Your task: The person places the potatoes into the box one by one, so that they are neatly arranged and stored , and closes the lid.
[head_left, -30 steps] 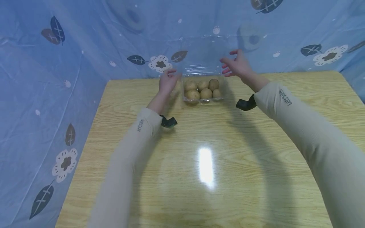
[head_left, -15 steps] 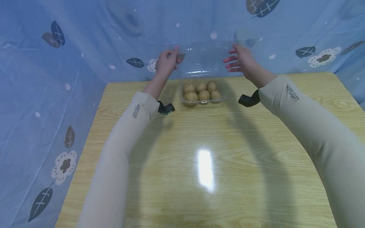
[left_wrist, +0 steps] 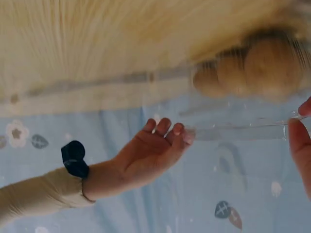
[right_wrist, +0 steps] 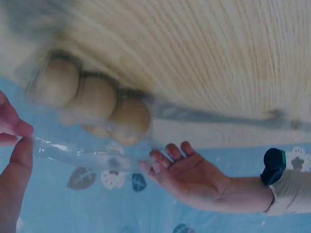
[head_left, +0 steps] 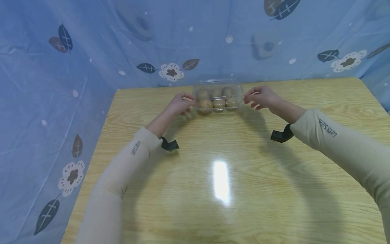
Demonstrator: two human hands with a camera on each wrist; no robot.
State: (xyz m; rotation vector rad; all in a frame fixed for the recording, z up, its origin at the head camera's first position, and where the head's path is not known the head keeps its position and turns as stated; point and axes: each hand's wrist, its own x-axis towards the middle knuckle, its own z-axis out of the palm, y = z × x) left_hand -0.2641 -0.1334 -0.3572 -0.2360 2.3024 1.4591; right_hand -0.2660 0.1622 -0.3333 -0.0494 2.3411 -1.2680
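A clear box (head_left: 218, 96) of small brown kiwis (head_left: 218, 101) sits on the wooden table (head_left: 231, 176), far out at about twelve o'clock from the person, close to the back edge. Its lid (head_left: 218, 87) is down over the fruit, and through the plastic two rows of kiwis show.

The left hand (head_left: 180, 104) is at the box's nine o'clock end, fingers curled in against the corner of the rim — the thumb and fingertips seem to pinch the thin plastic edge. From the right wrist view the same hand (right_wrist: 187, 175) shows its fingers slightly spread and bent, tips meeting the clear edge (right_wrist: 82, 154). The right hand (head_left: 260, 97) is at the three o'clock end, fingers bunched together and nipping the rim there; in the left wrist view that hand (left_wrist: 150, 158) has its fingertips close together on the lid's edge (left_wrist: 243, 132).

Both wrist views are blurred around the fruit, so I cannot tell whether the lid is snapped fully tight.

A black strap (head_left: 169, 145) sits at the left wrist and another (head_left: 281, 135) at the right, over pale sleeves (head_left: 118, 176). Behind the table, from ten round to two o'clock, hangs a blue sheet (head_left: 91, 51) printed with leaves and flowers.
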